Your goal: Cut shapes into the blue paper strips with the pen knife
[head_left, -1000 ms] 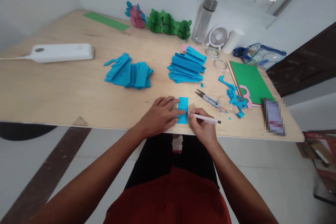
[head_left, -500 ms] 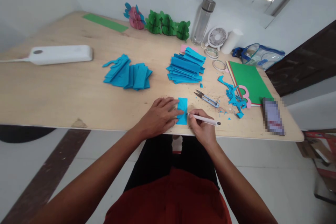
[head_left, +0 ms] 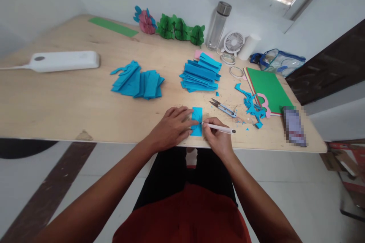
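A small blue paper rectangle [head_left: 197,130] lies near the front edge of the table, with a dark curved line drawn on it. My left hand [head_left: 172,127] rests flat beside it, fingers spread and their tips on the paper's left side. In my right hand [head_left: 218,138] is a white pen [head_left: 219,127], pinched by the fingers, its tip at the paper's right edge. Thread snips [head_left: 222,108] lie just beyond the right hand. A stack of blue folded paper [head_left: 201,74] sits behind the paper, and another blue paper pile [head_left: 138,81] is to the left.
Blue paper scraps [head_left: 252,106] and a pink cut-out [head_left: 265,104] lie at the right by green sheets [head_left: 270,89] and a blurred-out object [head_left: 295,126]. Tape rolls [head_left: 236,72], a fan [head_left: 234,42], a bottle [head_left: 218,26] and green paper shapes [head_left: 180,29] stand behind. A white device [head_left: 65,61] is left.
The view has shifted slightly, moving the table's contents a little in the picture. The pen's rear end tilts slightly differently; both hands keep their places at the paper.
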`<state>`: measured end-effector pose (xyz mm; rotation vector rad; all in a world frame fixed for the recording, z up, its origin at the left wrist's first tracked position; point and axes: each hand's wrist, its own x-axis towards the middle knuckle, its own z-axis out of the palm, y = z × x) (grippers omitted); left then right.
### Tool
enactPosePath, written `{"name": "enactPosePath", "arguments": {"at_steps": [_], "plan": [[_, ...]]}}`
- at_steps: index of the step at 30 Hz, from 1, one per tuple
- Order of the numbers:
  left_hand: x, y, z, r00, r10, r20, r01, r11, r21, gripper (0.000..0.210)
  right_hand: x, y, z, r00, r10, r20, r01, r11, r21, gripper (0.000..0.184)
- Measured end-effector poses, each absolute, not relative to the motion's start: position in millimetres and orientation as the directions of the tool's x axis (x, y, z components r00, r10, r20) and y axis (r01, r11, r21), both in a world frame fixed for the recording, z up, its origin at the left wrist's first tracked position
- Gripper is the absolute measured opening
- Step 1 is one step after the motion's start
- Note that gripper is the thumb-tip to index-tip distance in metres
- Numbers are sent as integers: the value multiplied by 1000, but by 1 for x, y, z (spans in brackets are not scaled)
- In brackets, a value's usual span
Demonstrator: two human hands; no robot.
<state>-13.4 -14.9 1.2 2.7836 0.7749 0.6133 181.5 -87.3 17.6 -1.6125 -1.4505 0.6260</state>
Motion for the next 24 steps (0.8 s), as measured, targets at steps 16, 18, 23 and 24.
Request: {"name": "enactPosePath", "arguments": {"at_steps": [16, 18, 23, 24], "plan": [[-12, -15, 2, 777, 533, 334, 454, -843, 287, 33, 181, -92, 23, 198, 963, 183, 559, 43, -828, 12], [-13, -15, 3, 782, 529, 329, 454, -845, 282, 33, 180, -93, 24, 193, 962, 195, 570, 52, -820, 12], [-13, -15, 3, 786, 526, 325, 453, -847, 277, 33, 180, -95, 24, 193, 959, 206, 601, 50, -798, 12], [-13, -15, 2, 785, 526, 327, 453, -847, 277, 33, 180, -95, 24, 192, 959, 209, 603, 53, -796, 12]]}}
